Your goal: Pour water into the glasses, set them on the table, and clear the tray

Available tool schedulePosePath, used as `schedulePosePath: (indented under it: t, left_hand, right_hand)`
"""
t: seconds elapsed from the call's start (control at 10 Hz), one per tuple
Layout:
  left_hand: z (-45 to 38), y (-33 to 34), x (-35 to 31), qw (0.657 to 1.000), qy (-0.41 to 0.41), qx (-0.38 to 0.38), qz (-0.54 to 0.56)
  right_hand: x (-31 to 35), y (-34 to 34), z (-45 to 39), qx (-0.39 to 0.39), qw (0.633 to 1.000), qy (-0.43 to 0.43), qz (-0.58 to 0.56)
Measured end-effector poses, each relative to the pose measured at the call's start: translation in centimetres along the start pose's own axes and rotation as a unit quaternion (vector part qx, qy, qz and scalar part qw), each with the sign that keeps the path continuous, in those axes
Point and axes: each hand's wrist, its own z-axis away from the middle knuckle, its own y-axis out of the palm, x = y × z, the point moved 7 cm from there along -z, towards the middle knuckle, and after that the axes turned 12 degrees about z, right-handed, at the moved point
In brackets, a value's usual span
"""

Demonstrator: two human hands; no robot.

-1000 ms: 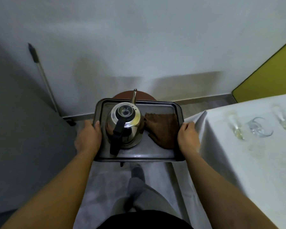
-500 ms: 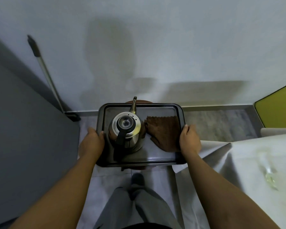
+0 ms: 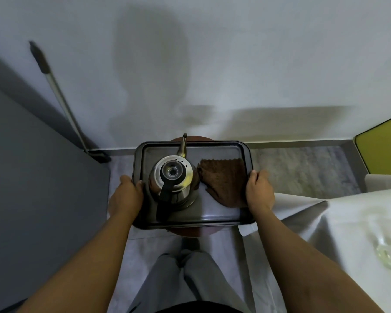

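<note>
I hold a dark metal tray [image 3: 221,218] level in front of me, over a round brown stool [image 3: 191,231] that shows at its far and near edges. My left hand [image 3: 127,195] grips the tray's left rim and my right hand [image 3: 259,190] grips its right rim. On the tray stand a steel kettle [image 3: 173,179] with a black handle, spout pointing at the wall, and a folded brown cloth [image 3: 224,179] to its right. A blurred glass [image 3: 384,254] stands on the white-clothed table [image 3: 348,222] at the right edge.
A white wall lies straight ahead. A mop or broom handle [image 3: 59,96] leans in the left corner beside a grey panel [image 3: 32,177]. A yellow-green panel [image 3: 384,150] is at the far right. My legs in grey trousers [image 3: 185,279] are below the tray.
My view has swung left, away from the table, so most glasses have left the frame. The tray has come over the brown stool, both hands keeping their grip.
</note>
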Motion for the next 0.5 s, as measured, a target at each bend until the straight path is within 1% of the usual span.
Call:
schedulePosePath:
  t: [0.2,0.3,0.4,0.5]
  left_hand:
    - [-0.5,0.2,0.6,1.0,0.011,0.004,0.01]
    - [-0.3,0.0,0.3,1.0,0.013,0.015,-0.009]
    - [0.3,-1.9,-1.9,0.994,0.062,-0.05,-0.075]
    - [1.3,-4.1,-4.5,0.98,0.13,-0.097,-0.117]
  right_hand:
    - [-0.1,0.3,-0.2,0.012,1.0,-0.005,0.009]
    - [0.1,-0.1,0.2,0.007,0.999,-0.009,0.037]
    - [1.0,-1.7,1.0,-0.064,0.99,-0.037,0.117]
    - [2.0,-3.1,1.7,-0.09,0.984,-0.068,0.137]
